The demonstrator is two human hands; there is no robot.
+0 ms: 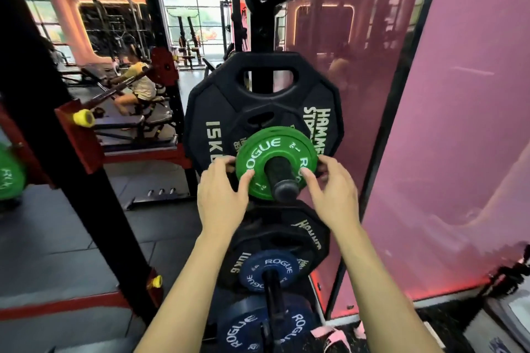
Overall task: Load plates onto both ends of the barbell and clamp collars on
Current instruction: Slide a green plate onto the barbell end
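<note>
A small green Rogue plate hangs on the black storage peg of a plate rack, in front of a small black plate and a large black 15 kg plate. My left hand grips the green plate's left rim, thumb on its face and fingers curled behind. Opposite it, my right hand holds the right rim the same way. At the far left edge, a green plate sits on what looks like a barbell end. No collar is in view.
Lower pegs carry a black 10 kg plate, a small blue Rogue plate and larger blue plates. A black and red rack upright stands to the left, a pink wall panel to the right. A person sits on a machine behind.
</note>
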